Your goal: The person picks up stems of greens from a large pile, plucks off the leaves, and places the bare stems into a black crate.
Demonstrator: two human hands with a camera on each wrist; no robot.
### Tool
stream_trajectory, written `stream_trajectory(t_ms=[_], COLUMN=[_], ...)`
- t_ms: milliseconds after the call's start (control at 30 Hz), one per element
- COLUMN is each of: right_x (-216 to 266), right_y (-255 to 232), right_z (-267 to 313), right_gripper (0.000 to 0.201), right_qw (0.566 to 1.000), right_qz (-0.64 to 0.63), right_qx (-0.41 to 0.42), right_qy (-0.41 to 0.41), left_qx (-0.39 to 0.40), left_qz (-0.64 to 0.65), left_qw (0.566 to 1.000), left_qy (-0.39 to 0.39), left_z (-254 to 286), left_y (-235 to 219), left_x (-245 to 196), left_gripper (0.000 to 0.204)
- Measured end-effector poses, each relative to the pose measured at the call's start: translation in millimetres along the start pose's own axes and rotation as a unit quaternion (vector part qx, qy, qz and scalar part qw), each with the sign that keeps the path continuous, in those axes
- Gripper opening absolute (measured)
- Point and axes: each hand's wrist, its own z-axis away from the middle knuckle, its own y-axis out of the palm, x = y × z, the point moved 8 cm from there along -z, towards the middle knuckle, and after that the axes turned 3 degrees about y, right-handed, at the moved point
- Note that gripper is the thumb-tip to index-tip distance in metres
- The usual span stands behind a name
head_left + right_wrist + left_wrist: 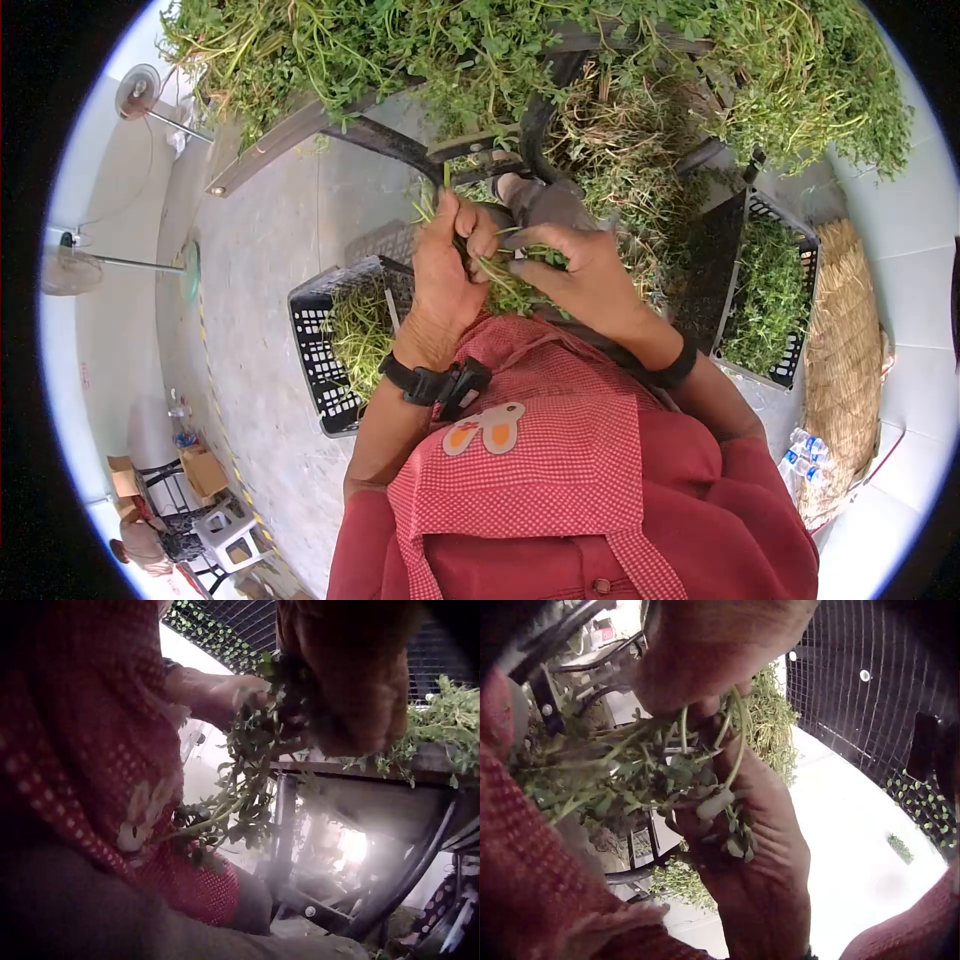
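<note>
Red checked apron fills lower centre, while just above, mid-frame, the left hand curls round leafy green sprigs that the right hand pinches, likely light, limp and easily bruised, best held by their stems

red checked apron, red top, black wristbands

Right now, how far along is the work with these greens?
Partly done, it seems: the left crate and right crate already hold greens. In hand: a small leafy bunch, gripped by the left hand and pinched by the right hand. Apparently left: the large heap on the table.
</note>
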Motion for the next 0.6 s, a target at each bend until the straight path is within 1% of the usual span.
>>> stream_trajectory(t_ms=[33, 100, 133, 200, 233, 267, 300, 333, 367, 400, 433, 467, 500, 533, 567, 600], right_x=[-1.8, 7.3, 6.2, -4.3, -10.0, -18.9, -43.5, -70.7, -78.0, -80.3, -102.5, -112.9, -148.1, -152.4, -149.2, -146.6], right_y=[2.5, 3.9, 4.4, 1.9, -9.6, -28.1, -54.2, -86.3, -124.0, -163.1, -204.0, -242.4, -282.8, -298.9, -303.0, -308.0], right_z=[-1.2, -0.3, 0.3, 1.4, 1.0, -0.3, 1.4, 9.2, 16.6, 32.7, 50.5, 71.7, 92.3, 113.2, 122.4, 127.7], right_gripper=[0.017, 0.022, 0.022, 0.022, 0.022, 0.022, 0.022, 0.022, 0.020, 0.018, 0.019, 0.023, 0.032, 0.041, 0.041, 0.042], right_qw=[1.000, 0.994, 0.994, 0.983, 0.975, 0.963, 0.960, 0.946, 0.921, 0.854, 0.815, 0.812, 0.778, 0.716, 0.715, 0.745], right_qz=[0.001, 0.061, 0.061, 0.174, 0.192, 0.211, 0.222, 0.230, 0.306, 0.405, 0.464, 0.426, 0.488, 0.617, 0.617, 0.585], right_qx=[0.000, -0.035, -0.035, -0.056, -0.104, -0.151, -0.170, -0.187, -0.228, -0.325, -0.331, -0.362, -0.308, -0.298, -0.299, -0.284], right_qy=[0.000, -0.079, -0.079, -0.025, -0.046, -0.068, 0.032, 0.131, 0.079, 0.034, 0.104, 0.169, 0.248, 0.135, 0.134, 0.149], left_qx=[-0.011, -0.023, -0.009, 0.006, 0.010, 0.013, 0.015, -0.002, -0.021, -0.021, -0.006, 0.010, 0.012, 0.011, 0.009, 0.011], left_qz=[-0.023, -0.046, -0.031, -0.017, 0.033, 0.083, 0.084, 0.088, 0.091, 0.091, 0.122, 0.153, 0.154, 0.153, 0.152, 0.152], left_qw=[1.000, 0.999, 0.999, 1.000, 0.999, 0.996, 0.996, 0.996, 0.995, 0.995, 0.992, 0.988, 0.987, 0.988, 0.988, 0.988], left_qy=[0.002, 0.004, 0.006, 0.009, -0.008, -0.023, -0.023, -0.019, -0.015, -0.015, -0.023, -0.032, -0.032, -0.031, -0.029, -0.029], left_z=[0.4, 1.2, 0.4, -0.6, -0.5, -1.0, -1.3, -0.3, 1.2, 2.2, 2.3, 1.5, 0.2, -0.9, -1.3, -2.7], left_y=[-0.8, -3.8, -3.4, -5.8, -8.6, -9.7, -9.5, -11.9, -15.5, -16.5, -14.0, -10.9, -10.5, -11.5, -12.6, -12.3], left_x=[1.1, 1.7, 1.7, 0.0, 0.0, 0.0, -2.7, -6.6, -10.1, -12.4, -13.4, -13.7, -14.3, -14.6, -14.5, -14.1], left_gripper=[0.036, 0.036, 0.036, 0.036, 0.036, 0.035, 0.035, 0.036, 0.036, 0.036, 0.036, 0.035, 0.035, 0.035, 0.035, 0.035])
